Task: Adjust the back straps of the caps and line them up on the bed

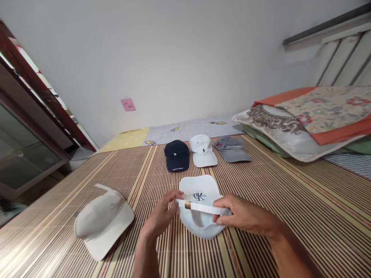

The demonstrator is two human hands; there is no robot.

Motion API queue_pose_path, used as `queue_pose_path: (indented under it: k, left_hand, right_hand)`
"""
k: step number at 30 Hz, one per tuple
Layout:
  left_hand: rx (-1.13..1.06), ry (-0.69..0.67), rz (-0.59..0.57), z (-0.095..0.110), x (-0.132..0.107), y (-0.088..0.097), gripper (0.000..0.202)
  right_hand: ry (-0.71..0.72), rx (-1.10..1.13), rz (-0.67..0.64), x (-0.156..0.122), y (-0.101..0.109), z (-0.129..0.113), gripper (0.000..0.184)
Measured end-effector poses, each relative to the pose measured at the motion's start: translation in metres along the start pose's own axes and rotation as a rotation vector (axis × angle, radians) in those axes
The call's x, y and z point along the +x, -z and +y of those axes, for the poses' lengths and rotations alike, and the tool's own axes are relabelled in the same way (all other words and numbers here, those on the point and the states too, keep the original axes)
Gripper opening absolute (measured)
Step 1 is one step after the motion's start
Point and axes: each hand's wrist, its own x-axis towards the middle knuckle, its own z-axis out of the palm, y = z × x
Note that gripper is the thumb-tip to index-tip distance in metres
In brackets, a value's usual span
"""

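Pinching the strap [204, 209] beside its brass buckle [188, 205]: left hand [159, 214]. Right hand [246, 216] grips the opposite end. White CK cap [199, 184] on striped mat [162, 262], between beige cap [101, 216] and a row: navy cap [176, 154], white logo cap [202, 148], grey cap [232, 150].

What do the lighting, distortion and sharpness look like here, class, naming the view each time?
Head view: pale glare washes out the striped mat at lower left; head view: the reddish frame leans steeply, perhaps from a wide, tilted lens; head view: lettering on the navy cap's brim is too small to read.
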Motion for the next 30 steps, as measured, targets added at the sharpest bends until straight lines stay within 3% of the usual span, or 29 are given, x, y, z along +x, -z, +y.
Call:
queue_pose_path:
  k: [6,10,15,17,20,23,30]
  left_hand:
    - [0.001,0.011,-0.025,0.001,-0.001,0.001,0.010]
    - [-0.011,0.017,-0.033,0.003,-0.002,0.002,0.011]
    - [0.010,-0.004,0.007,-0.004,-0.001,0.001,0.016]
    - [0.052,-0.014,0.031,-0.013,0.000,0.001,0.026]
    - [0.140,0.009,0.050,-0.031,0.002,-0.001,0.043]
    - [0.194,0.035,0.044,-0.044,0.004,-0.003,0.041]
    - [0.198,0.062,0.055,-0.035,0.005,-0.006,0.030]
  right_hand:
    - [0.033,0.043,-0.012,0.000,0.005,0.004,0.015]
    - [0.055,0.088,0.062,-0.003,0.019,0.012,0.026]
    - [0.056,0.023,0.250,-0.004,0.034,0.048,0.028]
    - [0.049,-0.050,0.293,-0.001,0.034,0.066,0.036]
    - [0.101,-0.088,0.274,0.008,0.029,0.084,0.040]
    - [0.146,-0.060,0.213,0.014,0.022,0.092,0.033]
    - [0.145,-0.074,0.196,0.015,0.015,0.094,0.030]
